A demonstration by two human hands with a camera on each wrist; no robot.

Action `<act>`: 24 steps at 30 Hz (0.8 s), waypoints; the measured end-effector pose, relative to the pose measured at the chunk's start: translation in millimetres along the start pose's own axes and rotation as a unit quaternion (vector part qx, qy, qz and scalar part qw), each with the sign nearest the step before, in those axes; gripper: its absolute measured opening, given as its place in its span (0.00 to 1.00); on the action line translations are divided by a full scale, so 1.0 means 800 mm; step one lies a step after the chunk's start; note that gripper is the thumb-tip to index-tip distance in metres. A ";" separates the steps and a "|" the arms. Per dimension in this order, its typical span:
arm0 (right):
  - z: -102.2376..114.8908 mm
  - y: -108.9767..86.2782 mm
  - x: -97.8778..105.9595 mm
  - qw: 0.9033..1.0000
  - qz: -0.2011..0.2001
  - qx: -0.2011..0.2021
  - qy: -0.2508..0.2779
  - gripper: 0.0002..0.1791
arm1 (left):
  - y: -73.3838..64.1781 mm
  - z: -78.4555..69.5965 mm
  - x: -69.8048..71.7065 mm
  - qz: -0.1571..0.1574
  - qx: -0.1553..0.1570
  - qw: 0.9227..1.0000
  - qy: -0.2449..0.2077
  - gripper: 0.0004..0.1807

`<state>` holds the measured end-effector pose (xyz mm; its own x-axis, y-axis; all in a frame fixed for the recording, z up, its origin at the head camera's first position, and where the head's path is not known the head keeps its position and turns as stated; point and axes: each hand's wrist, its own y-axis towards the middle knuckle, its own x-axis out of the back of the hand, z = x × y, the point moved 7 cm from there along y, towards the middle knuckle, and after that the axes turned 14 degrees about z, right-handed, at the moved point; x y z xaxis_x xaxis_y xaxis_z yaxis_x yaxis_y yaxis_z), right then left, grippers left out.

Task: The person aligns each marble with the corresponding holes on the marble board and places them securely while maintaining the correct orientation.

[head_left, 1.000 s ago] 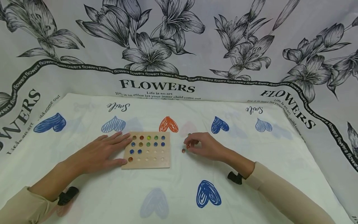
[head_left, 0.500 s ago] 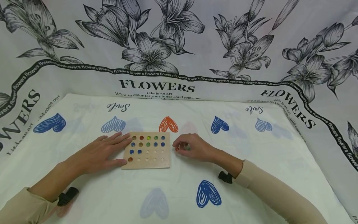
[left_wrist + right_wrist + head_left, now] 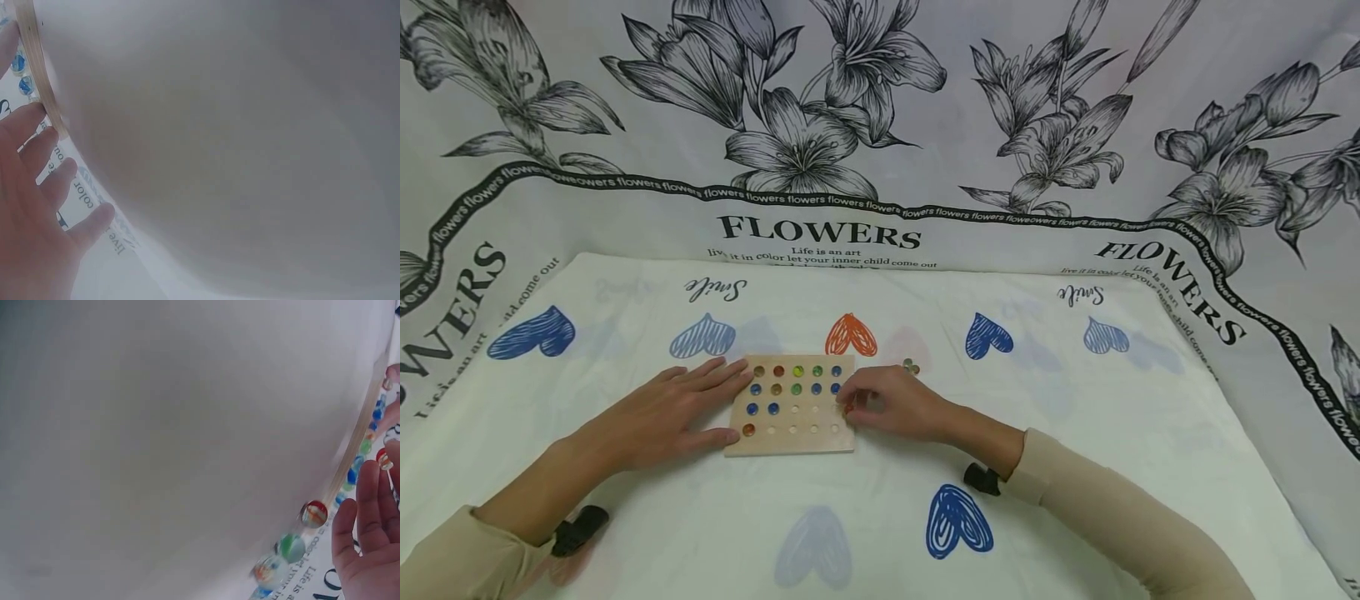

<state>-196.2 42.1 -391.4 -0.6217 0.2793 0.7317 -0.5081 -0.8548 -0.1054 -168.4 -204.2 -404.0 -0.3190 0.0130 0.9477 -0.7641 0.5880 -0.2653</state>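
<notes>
A person in beige sleeves is sitting at a table covered with a white cloth (image 3: 1075, 467) printed with blue and orange hearts. A square wooden board (image 3: 795, 405) with rows of round holes is lying near the middle of the cloth, square to the near edge. Glass marbles are filling its two far rows, with two blue ones in the third row and one orange one at the near left corner; the other holes are standing open.

The left hand (image 3: 670, 412) is lying flat, fingers straight and spread, with the fingertips resting on the board's left edge and steadying it.

The right hand (image 3: 891, 407) is sitting at the board's right edge, fingers curled narrowly, pinching a small orange-red marble (image 3: 847, 407) between thumb and forefinger. The marble is hanging just over the right end of the third row. The open holes are lying directly to the left of the fingertips, so the right hand is much the nearer one to them.

A few spare marbles (image 3: 912, 366) are lying on the cloth just beyond the right hand, toward the far edge.
</notes>
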 end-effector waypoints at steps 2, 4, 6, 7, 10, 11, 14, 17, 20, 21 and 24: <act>0.003 0.004 -0.001 1.000 0.000 0.009 0.000 0.13 | 0.000 0.000 0.000 0.001 0.001 1.000 0.000 0.44; 0.006 0.007 -0.003 1.000 0.000 0.015 -0.001 0.13 | 0.000 0.000 0.001 0.002 0.002 1.000 0.000 0.44; 0.009 0.011 -0.004 1.000 0.003 0.020 0.001 0.13 | 0.000 0.000 0.001 0.000 0.000 1.000 0.001 0.44; 0.010 0.013 -0.005 1.000 0.005 0.021 0.002 0.13 | 0.000 -0.001 0.002 -0.001 -0.001 1.000 0.000 0.44; 0.014 0.018 -0.008 1.000 0.010 0.022 -0.003 0.12 | -0.001 0.000 0.001 -0.002 -0.003 1.000 -0.002 0.43; 0.015 0.020 -0.009 1.000 0.013 0.022 -0.007 0.12 | -0.001 0.000 0.001 -0.002 -0.004 1.000 -0.003 0.43; 0.020 0.026 -0.013 0.999 0.022 0.019 -0.019 0.12 | 0.000 0.000 0.001 -0.001 -0.002 1.000 -0.005 0.43; 0.026 0.032 -0.016 0.999 0.031 0.023 -0.026 0.12 | -0.002 -0.001 0.002 -0.005 -0.008 1.000 -0.005 0.43; 0.032 0.038 -0.018 0.998 0.037 0.034 -0.029 0.11 | -0.003 -0.002 0.004 -0.008 -0.011 1.000 -0.004 0.43; 0.034 0.041 -0.019 0.998 0.038 0.038 -0.031 0.11 | -0.003 -0.001 0.004 -0.008 -0.010 1.000 -0.004 0.42; 0.039 0.047 -0.022 0.997 0.042 0.045 -0.037 0.11 | -0.002 0.000 0.003 -0.001 -0.003 1.000 -0.007 0.43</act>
<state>-185.6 -8.6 -386.8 -0.6127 0.1753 0.7706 -0.3991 -0.9102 -0.1103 -167.6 -205.4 -401.5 -0.3259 0.0013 0.9454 -0.7608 0.5933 -0.2631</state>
